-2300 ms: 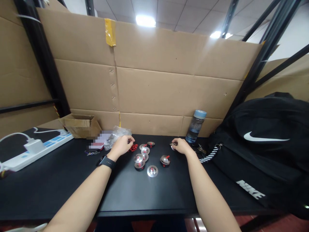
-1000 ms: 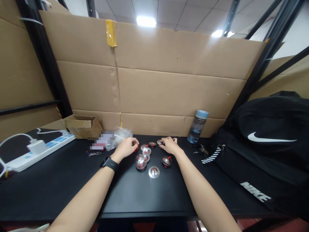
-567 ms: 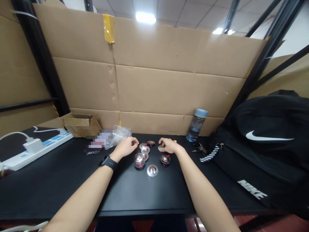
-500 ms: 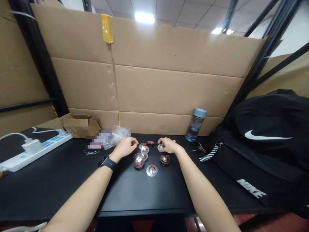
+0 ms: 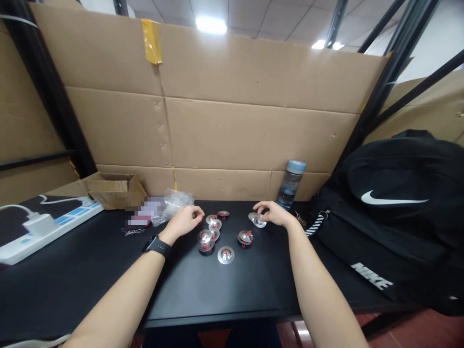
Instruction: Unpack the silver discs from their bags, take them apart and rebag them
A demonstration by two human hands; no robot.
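Observation:
Several small silver finger cymbals [image 5: 225,254] with red loops lie in a cluster on the black table [image 5: 90,275]. My left hand [image 5: 184,221], with a black watch on the wrist, rests curled at the cluster's left edge, its fingers closed over a red cord that barely shows. My right hand [image 5: 273,214] is to the right of the cluster, fingers pinched on a silver cymbal [image 5: 258,220] held just above the table. A stacked pair of cymbals [image 5: 245,237] lies between the hands.
A water bottle [image 5: 290,184] stands by the cardboard wall [image 5: 232,121]. A black backpack [image 5: 395,212] fills the right side. At the left are a crumpled plastic bag [image 5: 172,203], an open cardboard box [image 5: 112,189], keys and a white power strip [image 5: 43,223].
My right hand went left into the cluster, pinched a cymbal, and has now carried it back to the right. My left hand stayed curled at the cluster's left edge.

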